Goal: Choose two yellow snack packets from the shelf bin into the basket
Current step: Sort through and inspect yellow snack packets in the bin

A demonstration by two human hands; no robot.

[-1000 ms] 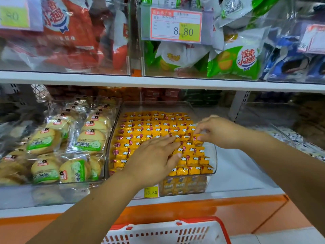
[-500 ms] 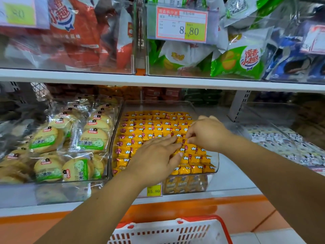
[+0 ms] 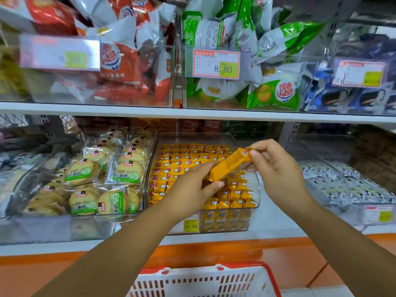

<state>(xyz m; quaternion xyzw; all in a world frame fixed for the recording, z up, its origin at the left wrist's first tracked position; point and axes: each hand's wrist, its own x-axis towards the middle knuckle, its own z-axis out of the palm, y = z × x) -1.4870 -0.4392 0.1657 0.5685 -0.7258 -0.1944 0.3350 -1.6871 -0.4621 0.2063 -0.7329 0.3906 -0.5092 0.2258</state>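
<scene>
A long yellow snack packet is lifted at a slant above the clear shelf bin, which is packed with rows of the same yellow packets. My right hand pinches the packet's upper end. My left hand grips its lower end between thumb and fingers. The white basket with a red rim sits below the shelf at the bottom of the view, and nothing shows in the visible part of it.
A bin of round biscuits in green-labelled wrappers stands left of the yellow bin. A bin of black-and-white packets stands to the right. The upper shelf carries bins of red, green and blue bags overhead.
Both hands were down among the packets in the bin. They have now risen with one yellow packet held between them. The camera has tilted up slightly.
</scene>
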